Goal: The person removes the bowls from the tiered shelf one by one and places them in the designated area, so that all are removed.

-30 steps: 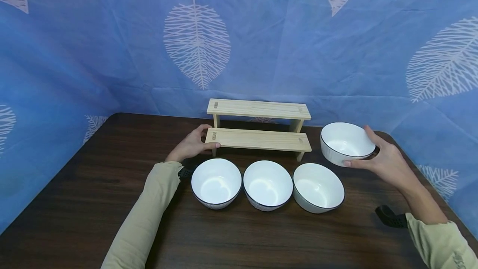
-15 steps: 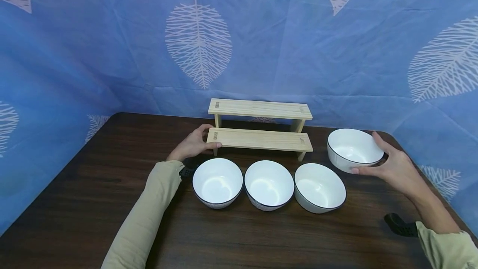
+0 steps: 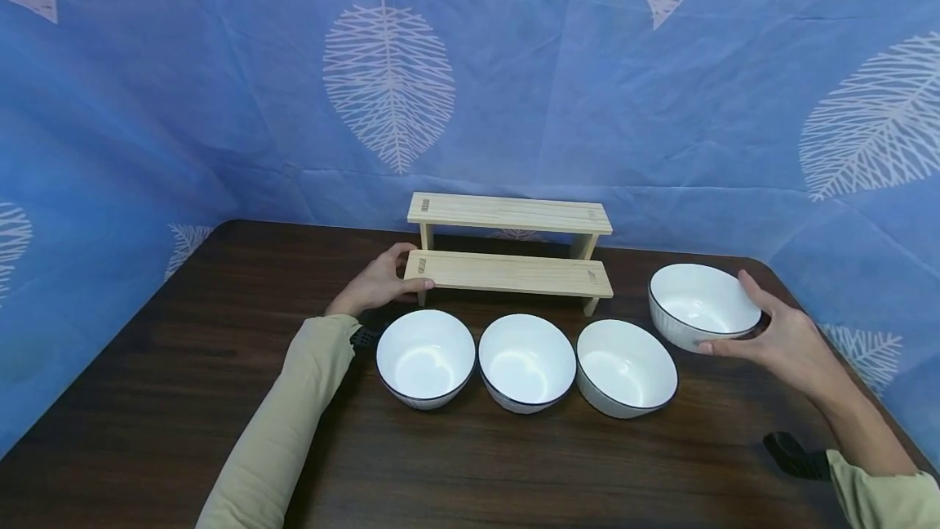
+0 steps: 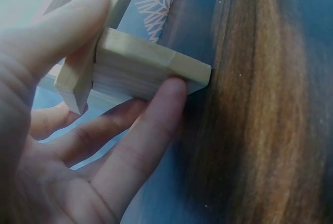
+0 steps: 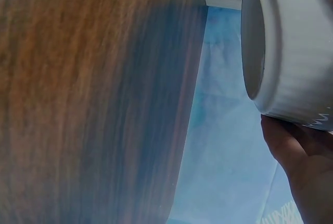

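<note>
A two-tier wooden stand (image 3: 508, 272) stands at the back of the table. My left hand (image 3: 373, 280) grips the left end of its lower board. In the left wrist view the thumb lies on the board while a fingertip touches the support leg (image 4: 148, 62). On the right, my right hand (image 3: 791, 343) holds a white bowl (image 3: 703, 302) with a dark rim, thumb in front and fingers around its far right side. From the right wrist, the bowl's base (image 5: 254, 41) shows raised off the table.
Three matching bowls stand in a row before the stand: a left bowl (image 3: 426, 356), a middle bowl (image 3: 527, 361) and a right bowl (image 3: 626, 366). Both boards of the stand are bare. A blue leaf-print cloth (image 3: 514, 88) hangs behind the dark wooden table (image 3: 477, 472).
My right hand has carried its bowl to the right and nearer to me, a little lower in the head view. The left hand, the stand and the row of bowls have not moved.
</note>
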`<control>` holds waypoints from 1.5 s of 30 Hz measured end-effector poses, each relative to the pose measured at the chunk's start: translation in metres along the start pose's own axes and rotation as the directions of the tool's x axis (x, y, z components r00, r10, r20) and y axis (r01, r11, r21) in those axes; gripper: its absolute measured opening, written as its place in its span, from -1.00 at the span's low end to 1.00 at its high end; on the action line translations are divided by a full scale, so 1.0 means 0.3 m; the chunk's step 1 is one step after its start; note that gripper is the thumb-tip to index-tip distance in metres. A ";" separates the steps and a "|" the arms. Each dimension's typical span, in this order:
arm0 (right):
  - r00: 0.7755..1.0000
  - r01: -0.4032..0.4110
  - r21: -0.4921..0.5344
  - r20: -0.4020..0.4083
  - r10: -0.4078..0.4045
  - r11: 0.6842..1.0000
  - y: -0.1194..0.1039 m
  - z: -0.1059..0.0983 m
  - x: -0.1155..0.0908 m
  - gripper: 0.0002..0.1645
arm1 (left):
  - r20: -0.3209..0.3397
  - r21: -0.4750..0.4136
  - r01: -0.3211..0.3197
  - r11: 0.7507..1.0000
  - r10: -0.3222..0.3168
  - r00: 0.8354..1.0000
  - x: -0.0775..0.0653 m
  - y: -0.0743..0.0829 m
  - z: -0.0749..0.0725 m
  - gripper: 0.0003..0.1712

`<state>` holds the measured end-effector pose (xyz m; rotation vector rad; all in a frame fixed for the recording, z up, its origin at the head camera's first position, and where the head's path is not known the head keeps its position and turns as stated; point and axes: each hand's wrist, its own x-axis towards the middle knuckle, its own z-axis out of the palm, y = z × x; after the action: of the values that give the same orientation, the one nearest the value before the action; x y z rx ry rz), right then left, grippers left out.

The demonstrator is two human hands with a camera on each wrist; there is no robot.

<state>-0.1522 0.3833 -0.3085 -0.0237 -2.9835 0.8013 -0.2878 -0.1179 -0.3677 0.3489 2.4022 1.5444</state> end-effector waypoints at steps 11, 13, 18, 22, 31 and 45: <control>1.000 -0.016 -0.037 0.016 0.016 0.999 0.029 0.005 -0.027 0.48 | -0.006 0.030 0.011 1.000 -0.011 1.000 -0.008 0.005 -0.001 -0.08; 1.000 -0.016 -0.036 0.023 0.017 0.999 0.033 0.004 -0.030 0.48 | -0.003 0.029 0.008 1.000 -0.008 1.000 -0.007 0.006 -0.001 -0.08; 0.999 -0.016 -0.057 0.035 0.018 0.998 0.042 -0.003 -0.036 0.50 | 0.002 0.020 0.002 1.000 -0.002 1.000 -0.005 0.007 -0.002 -0.08; 0.998 -0.022 -0.075 0.056 0.026 0.997 0.049 -0.004 -0.042 0.52 | 0.003 0.018 0.003 1.000 -0.003 1.000 -0.008 0.006 -0.004 -0.09; 0.998 -0.013 -0.078 0.057 0.018 0.997 0.068 0.021 -0.068 0.53 | 0.006 0.033 0.002 0.999 -0.002 1.000 -0.009 0.014 -0.003 -0.07; 0.994 -0.041 -0.103 0.094 0.051 0.994 0.112 0.027 -0.080 0.53 | -0.001 0.008 0.013 1.000 -0.013 1.000 0.001 0.011 0.001 -0.07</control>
<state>-0.1286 0.4076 -0.3332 -0.0602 -3.1235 0.6733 -0.2878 -0.1163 -0.3647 0.3333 2.4071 1.5296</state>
